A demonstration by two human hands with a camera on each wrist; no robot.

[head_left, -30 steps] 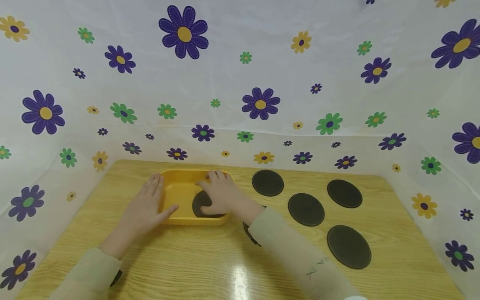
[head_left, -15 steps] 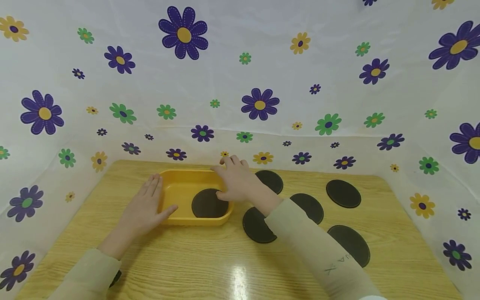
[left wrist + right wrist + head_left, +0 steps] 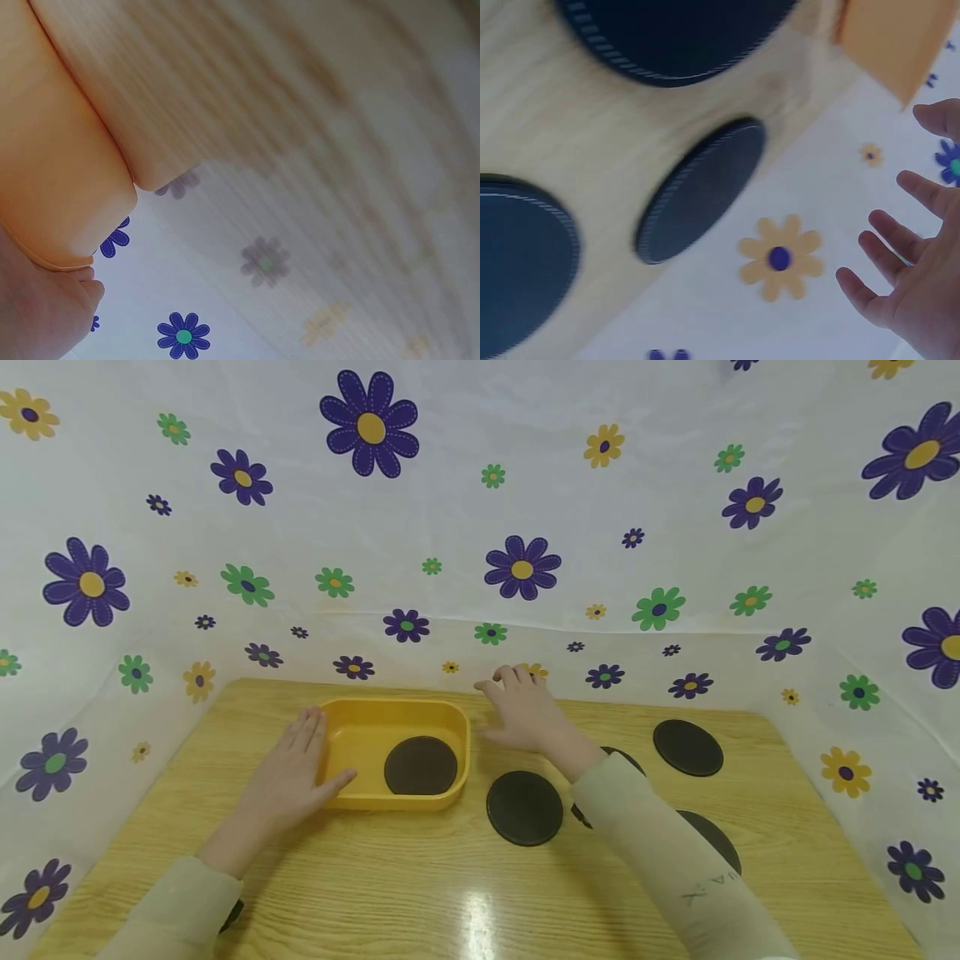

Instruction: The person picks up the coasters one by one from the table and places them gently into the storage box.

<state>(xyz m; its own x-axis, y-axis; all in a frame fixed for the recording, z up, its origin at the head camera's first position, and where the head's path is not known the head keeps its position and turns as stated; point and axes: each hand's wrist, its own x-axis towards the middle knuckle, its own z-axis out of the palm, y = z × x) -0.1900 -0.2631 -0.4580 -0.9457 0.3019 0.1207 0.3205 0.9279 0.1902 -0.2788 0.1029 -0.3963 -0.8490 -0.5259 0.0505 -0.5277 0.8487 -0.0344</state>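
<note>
A yellow rectangular tray (image 3: pixel 393 803) stands at the left of the table, holding one dark round coaster (image 3: pixel 422 767) at its right end. My left hand (image 3: pixel 285 772) lies against the tray's left side with straight fingers, its thumb at the near corner. In the left wrist view, fingertips show by the tray wall (image 3: pixel 67 142). Right of the tray, my right hand (image 3: pixel 525 714) hovers with spread, slightly bent fingers and holds nothing. It hides the back coaster in the head view; the right wrist view shows that coaster (image 3: pixel 701 191) with a stitched edge, apart from the fingers.
More black coasters lie on the wooden table (image 3: pixel 360 877): one right of the tray (image 3: pixel 524 808), one at the far right (image 3: pixel 687 747). Two others, partly hidden by the right arm, include the near-right coaster (image 3: pixel 716 843). A flower-print cloth (image 3: pixel 450 527) surrounds the table.
My right hand has left the coaster in the tray and moved right, out past the tray's right rim toward the back coaster. The left hand has stayed against the tray.
</note>
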